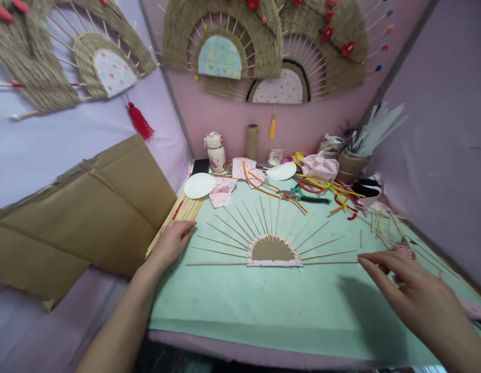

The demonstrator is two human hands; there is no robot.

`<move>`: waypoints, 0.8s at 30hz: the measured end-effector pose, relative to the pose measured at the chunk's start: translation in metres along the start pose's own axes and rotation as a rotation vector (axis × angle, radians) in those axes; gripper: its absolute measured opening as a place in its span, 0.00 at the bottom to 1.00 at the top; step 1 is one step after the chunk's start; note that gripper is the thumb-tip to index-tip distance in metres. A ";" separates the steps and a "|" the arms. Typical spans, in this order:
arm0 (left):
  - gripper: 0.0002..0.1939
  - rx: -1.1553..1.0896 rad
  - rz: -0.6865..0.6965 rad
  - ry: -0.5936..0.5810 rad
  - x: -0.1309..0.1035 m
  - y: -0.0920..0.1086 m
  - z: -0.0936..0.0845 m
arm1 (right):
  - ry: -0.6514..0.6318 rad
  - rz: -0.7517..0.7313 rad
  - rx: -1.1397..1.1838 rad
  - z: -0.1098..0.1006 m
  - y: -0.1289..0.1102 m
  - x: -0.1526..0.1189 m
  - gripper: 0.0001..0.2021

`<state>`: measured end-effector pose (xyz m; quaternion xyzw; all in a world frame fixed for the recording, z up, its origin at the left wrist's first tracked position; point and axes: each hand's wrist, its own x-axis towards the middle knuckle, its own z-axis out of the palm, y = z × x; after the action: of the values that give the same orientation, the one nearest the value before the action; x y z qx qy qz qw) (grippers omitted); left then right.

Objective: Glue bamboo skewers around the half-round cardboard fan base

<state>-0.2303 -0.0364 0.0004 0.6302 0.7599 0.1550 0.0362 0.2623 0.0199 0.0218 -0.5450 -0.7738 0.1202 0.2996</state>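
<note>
On the table lies a half-round cardboard piece (273, 250) edged in white cloth with pink dots. Thin bamboo sticks (229, 235) fan out from its curved edge. My left hand (173, 242) rests beside a bundle of bamboo sticks (191, 208), fingers loosely bent, a small gap at the thumb and nothing visible in it. To the right, my right hand (409, 282) has thumb and forefinger pinched at the outer end of the lowest right stick (329, 262). Whether they grip that stick is hard to see; a shadow falls below the hand.
Pliers (308, 197), orange strips (277, 191), white paper discs (200, 185) and dotted cloth (221, 194) lie behind the fan. A bottle (215, 154) and a pot (352, 165) stand at the back. Loose sticks lie right; brown cardboard (85, 207) leans left.
</note>
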 end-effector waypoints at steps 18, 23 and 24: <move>0.19 0.033 0.126 0.172 -0.006 0.024 -0.011 | -0.147 0.261 -0.561 -0.029 0.132 -0.031 0.16; 0.18 0.008 0.142 0.162 -0.014 0.030 -0.012 | -0.173 0.239 -0.517 -0.025 0.143 -0.025 0.16; 0.18 -0.002 0.147 0.159 -0.016 0.031 -0.012 | -0.174 0.226 -0.520 -0.024 0.143 -0.024 0.16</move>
<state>-0.2009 -0.0492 0.0177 0.6698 0.7120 0.2077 -0.0351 0.3926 0.0482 -0.0404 -0.6738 -0.7359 -0.0029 0.0671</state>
